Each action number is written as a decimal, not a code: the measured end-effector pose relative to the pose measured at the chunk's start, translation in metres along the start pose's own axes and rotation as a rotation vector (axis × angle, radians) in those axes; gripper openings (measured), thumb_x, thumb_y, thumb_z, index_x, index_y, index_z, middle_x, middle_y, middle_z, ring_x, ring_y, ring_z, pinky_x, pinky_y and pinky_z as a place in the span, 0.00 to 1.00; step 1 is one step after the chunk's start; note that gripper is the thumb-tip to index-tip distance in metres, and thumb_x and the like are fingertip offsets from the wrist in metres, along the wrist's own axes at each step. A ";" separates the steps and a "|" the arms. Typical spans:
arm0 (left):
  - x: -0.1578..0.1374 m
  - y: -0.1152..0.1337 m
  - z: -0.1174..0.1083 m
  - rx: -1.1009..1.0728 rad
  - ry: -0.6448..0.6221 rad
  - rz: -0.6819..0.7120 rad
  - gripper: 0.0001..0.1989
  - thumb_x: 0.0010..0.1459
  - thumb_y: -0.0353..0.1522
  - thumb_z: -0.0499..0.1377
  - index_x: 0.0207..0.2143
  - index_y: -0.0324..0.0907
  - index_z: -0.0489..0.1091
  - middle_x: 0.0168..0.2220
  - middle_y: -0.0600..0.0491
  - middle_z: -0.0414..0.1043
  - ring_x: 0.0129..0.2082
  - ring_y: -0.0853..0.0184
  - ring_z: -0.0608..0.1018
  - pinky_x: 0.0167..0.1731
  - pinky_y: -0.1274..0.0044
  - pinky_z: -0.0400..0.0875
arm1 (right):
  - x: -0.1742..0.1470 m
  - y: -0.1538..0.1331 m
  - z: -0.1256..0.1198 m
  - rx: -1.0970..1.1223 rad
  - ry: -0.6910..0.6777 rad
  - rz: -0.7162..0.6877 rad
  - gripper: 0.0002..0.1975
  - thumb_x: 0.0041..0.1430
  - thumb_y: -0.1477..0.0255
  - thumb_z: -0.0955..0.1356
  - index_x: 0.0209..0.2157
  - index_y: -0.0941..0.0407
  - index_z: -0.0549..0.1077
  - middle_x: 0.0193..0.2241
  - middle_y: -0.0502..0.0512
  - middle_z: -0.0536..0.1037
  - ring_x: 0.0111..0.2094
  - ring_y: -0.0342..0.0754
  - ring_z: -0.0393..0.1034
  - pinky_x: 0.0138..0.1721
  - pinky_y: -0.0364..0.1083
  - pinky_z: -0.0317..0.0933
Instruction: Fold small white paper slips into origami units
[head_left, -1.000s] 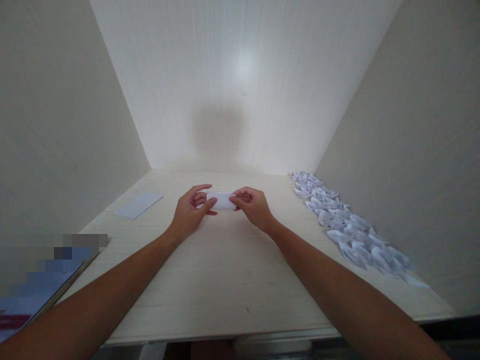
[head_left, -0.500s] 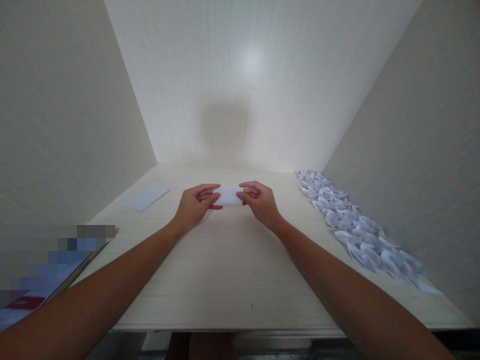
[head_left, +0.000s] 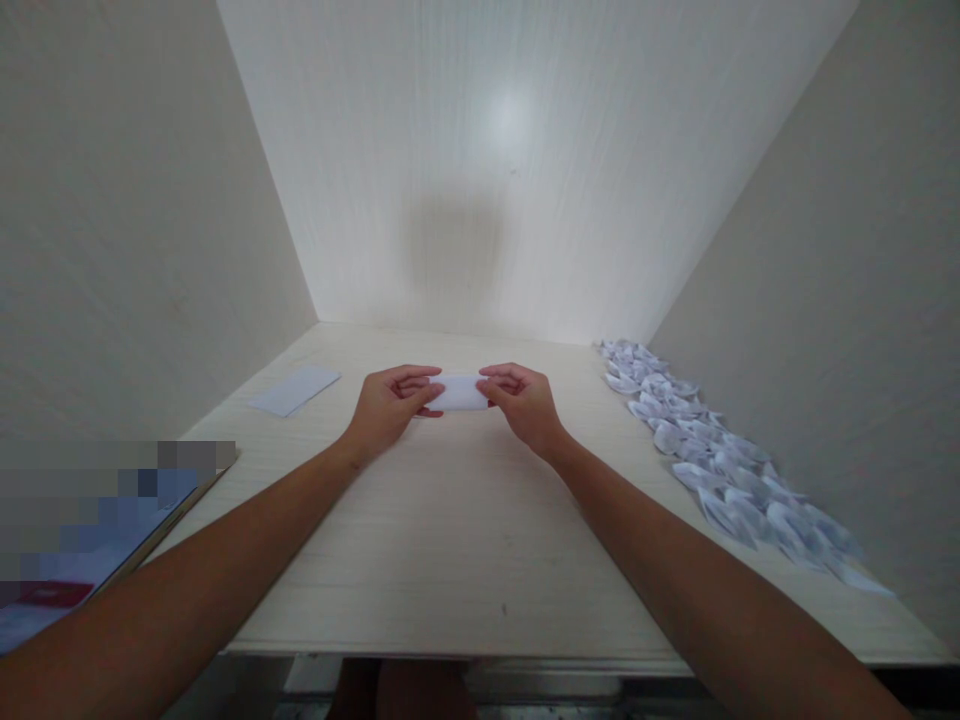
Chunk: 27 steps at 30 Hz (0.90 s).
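Note:
A small white rectangle of paper (head_left: 460, 393) is held level between my two hands, over the middle of the pale table. My left hand (head_left: 391, 402) pinches its left end, thumb on the near face and fingers behind and below. At the right end, my right hand (head_left: 523, 400) grips it the same way, with the index finger along the top edge. Whether the paper is one layer or folded, I cannot tell. Farther left lies a flat stack or sheet of white paper (head_left: 295, 390), apart from my hands.
Many folded white paper pieces (head_left: 705, 440) lie in a long row along the right wall. Pale panels stand at the left, back and right of the table (head_left: 450, 560). A partly blurred flat item (head_left: 67, 595) with blue and red areas sits at the left front edge.
Both hands keep their grip on the paper, which looks almost the same. The whole view has shifted very slightly.

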<state>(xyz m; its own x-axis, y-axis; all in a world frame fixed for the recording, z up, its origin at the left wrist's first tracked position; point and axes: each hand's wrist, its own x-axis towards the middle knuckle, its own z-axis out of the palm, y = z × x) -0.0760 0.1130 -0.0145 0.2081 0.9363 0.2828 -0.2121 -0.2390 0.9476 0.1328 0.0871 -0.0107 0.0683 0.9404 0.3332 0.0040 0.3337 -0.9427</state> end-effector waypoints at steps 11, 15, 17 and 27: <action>0.003 -0.001 -0.002 0.001 0.009 -0.019 0.26 0.40 0.40 0.78 0.39 0.34 0.81 0.31 0.48 0.82 0.33 0.60 0.84 0.29 0.68 0.87 | 0.001 0.002 -0.001 -0.017 0.000 0.005 0.18 0.45 0.61 0.79 0.35 0.57 0.79 0.27 0.53 0.83 0.28 0.46 0.76 0.32 0.47 0.70; 0.002 -0.001 -0.002 0.002 0.013 -0.022 0.26 0.40 0.41 0.78 0.39 0.35 0.81 0.31 0.48 0.82 0.32 0.61 0.84 0.29 0.69 0.87 | 0.000 0.001 -0.001 -0.020 -0.006 0.005 0.18 0.46 0.61 0.79 0.35 0.57 0.79 0.27 0.53 0.82 0.28 0.46 0.76 0.32 0.47 0.71; 0.001 -0.001 -0.002 -0.005 0.007 -0.017 0.26 0.40 0.41 0.78 0.39 0.35 0.80 0.31 0.48 0.82 0.32 0.61 0.84 0.28 0.69 0.86 | 0.000 0.000 -0.001 -0.016 -0.005 0.009 0.17 0.46 0.62 0.79 0.35 0.57 0.79 0.27 0.53 0.82 0.28 0.46 0.75 0.31 0.46 0.70; 0.003 -0.001 -0.002 0.017 0.021 -0.008 0.27 0.38 0.43 0.78 0.37 0.36 0.80 0.31 0.49 0.81 0.31 0.60 0.83 0.29 0.67 0.86 | 0.001 0.000 -0.001 -0.009 -0.011 -0.002 0.16 0.46 0.63 0.79 0.35 0.56 0.80 0.26 0.52 0.82 0.27 0.45 0.75 0.31 0.46 0.70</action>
<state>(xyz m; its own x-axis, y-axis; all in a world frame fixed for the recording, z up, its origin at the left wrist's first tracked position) -0.0769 0.1165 -0.0146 0.1900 0.9434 0.2720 -0.1940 -0.2355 0.9523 0.1338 0.0883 -0.0104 0.0572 0.9404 0.3353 0.0134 0.3351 -0.9421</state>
